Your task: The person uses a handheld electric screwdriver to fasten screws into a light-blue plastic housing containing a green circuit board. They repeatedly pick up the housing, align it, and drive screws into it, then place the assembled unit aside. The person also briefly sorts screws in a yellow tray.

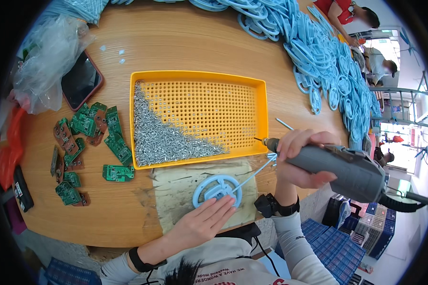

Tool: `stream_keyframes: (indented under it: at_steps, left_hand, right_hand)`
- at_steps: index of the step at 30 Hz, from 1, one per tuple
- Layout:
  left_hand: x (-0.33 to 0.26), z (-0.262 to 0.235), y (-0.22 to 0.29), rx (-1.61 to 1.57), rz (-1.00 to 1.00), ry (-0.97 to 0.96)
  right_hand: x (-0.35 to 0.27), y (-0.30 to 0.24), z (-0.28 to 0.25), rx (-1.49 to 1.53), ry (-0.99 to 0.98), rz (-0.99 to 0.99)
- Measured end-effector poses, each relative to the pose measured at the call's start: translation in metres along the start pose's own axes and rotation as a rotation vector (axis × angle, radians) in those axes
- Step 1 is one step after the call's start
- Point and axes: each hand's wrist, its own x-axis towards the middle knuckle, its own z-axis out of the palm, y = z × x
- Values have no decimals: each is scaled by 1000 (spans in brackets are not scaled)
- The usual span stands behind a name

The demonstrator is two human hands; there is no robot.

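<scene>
My left hand lies flat with its fingers spread on the near rim of a round light-blue plastic part, which rests on a worn pale mat at the table's front edge. My right hand grips a grey electric screwdriver held sideways, its bit pointing left toward the corner of a yellow perforated tray. A thin light-blue rod runs from the round part up toward the screwdriver tip. A heap of small silver screws fills the tray's left and front.
Several green and brown circuit boards lie scattered left of the tray. A phone and crumpled clear plastic bags sit at the far left. A large pile of light-blue plastic parts runs along the right. Other people work beyond it.
</scene>
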Motion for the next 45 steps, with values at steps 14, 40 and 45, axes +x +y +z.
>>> stream_keyframes:
  at_steps: [14,40,45]
  left_hand:
    - [0,0,0,22,4,-7]
    - [8,-6,52,189,-149,-338]
    - [7,2,57,456,-139,-497]
  right_hand:
    - [-5,13,3,-219,21,17]
    - [-60,-74,74,224,-459,10]
    - [-76,-66,76,229,-445,-19]
